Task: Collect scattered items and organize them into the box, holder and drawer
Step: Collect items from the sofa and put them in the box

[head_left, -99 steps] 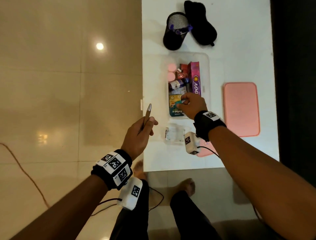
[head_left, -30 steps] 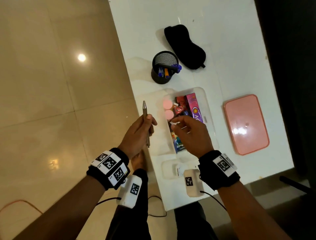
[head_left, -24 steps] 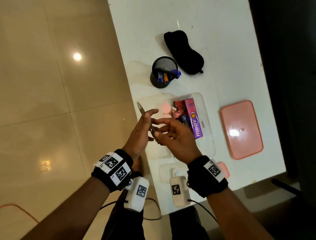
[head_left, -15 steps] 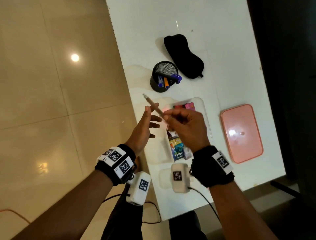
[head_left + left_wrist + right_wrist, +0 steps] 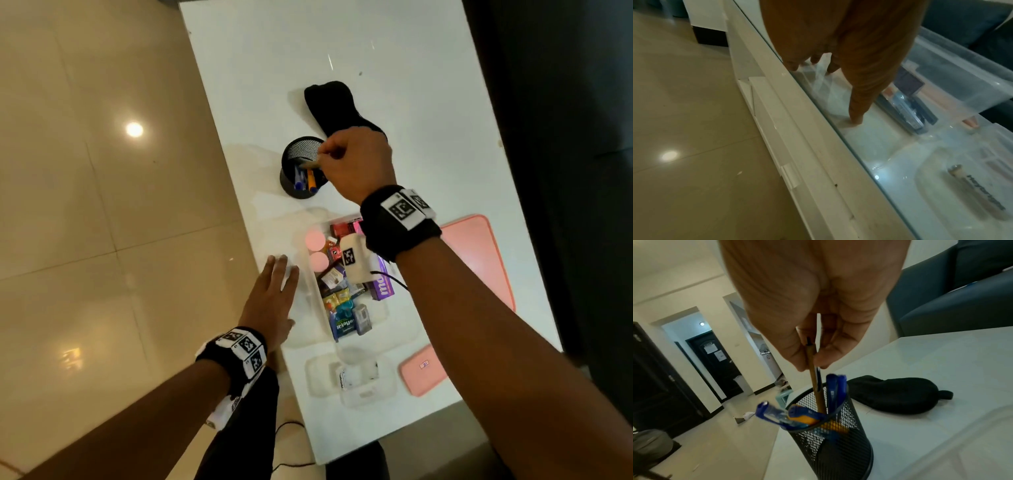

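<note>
My right hand [image 5: 323, 159] pinches the top of a brown pen [image 5: 310, 165] between thumb and fingers. In the right wrist view the right hand [image 5: 809, 365] holds the pen [image 5: 817, 391] nearly upright, its lower end inside the black mesh holder [image 5: 838, 451]. The holder [image 5: 296, 188] stands on the white table with blue and orange pens in it. My left hand [image 5: 279, 274] lies flat on the table, fingers straight, holding nothing. It rests against the left side of the clear box [image 5: 308, 301], which is full of medicine packs.
A black eye mask [image 5: 332, 106] lies behind the holder. A large pink lid [image 5: 479, 260] sits right of the clear box. Near the front edge are a small clear case [image 5: 352, 377] and a small pink lid [image 5: 423, 370]. Drawer fronts [image 5: 772, 113] line the table's left side.
The pen passed from my left hand to my right. My right hand then carried it up to the holder, and my left hand dropped flat onto the table beside the box.
</note>
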Tool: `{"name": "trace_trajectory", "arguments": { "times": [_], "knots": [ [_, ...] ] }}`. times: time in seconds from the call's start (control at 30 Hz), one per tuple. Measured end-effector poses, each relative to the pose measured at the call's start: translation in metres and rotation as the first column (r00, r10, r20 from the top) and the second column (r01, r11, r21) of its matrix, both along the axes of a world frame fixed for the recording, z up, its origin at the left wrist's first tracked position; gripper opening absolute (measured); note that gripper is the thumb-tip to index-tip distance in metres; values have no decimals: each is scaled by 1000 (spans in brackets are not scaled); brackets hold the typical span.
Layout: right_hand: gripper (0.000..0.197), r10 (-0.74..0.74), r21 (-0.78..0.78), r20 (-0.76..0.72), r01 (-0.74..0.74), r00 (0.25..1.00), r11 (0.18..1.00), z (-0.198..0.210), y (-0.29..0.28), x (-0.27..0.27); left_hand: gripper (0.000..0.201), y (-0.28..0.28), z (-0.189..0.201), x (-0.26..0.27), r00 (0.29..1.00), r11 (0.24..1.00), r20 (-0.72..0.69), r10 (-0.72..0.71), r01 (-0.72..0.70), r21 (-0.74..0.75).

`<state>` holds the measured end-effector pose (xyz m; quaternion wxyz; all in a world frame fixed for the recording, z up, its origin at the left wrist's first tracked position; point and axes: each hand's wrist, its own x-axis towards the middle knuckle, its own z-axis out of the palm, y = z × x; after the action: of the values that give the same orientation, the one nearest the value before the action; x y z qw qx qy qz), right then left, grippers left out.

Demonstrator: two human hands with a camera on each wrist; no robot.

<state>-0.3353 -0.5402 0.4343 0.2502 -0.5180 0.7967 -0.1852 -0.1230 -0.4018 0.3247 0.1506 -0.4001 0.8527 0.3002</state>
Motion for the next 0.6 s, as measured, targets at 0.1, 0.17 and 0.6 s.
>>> {"name": "trace_trajectory", "arguments": {
  "times": [0.1,0.17,0.6],
  "knots": [
    [12,-38,-21,-9,37,999,999,-5,-1,0,109,3,-1,-3,1000,1000,21,21,-21,9],
    [10,-121,-82,23,122,992,989,-4,10,-5,109,1,0,-3,999,1000,27,23,-23,7],
    [7,-462,-110,299,511,835,852,-19,244,-49,95,7,3,-9,994,999,101,36,-37,8]
  ]
}}
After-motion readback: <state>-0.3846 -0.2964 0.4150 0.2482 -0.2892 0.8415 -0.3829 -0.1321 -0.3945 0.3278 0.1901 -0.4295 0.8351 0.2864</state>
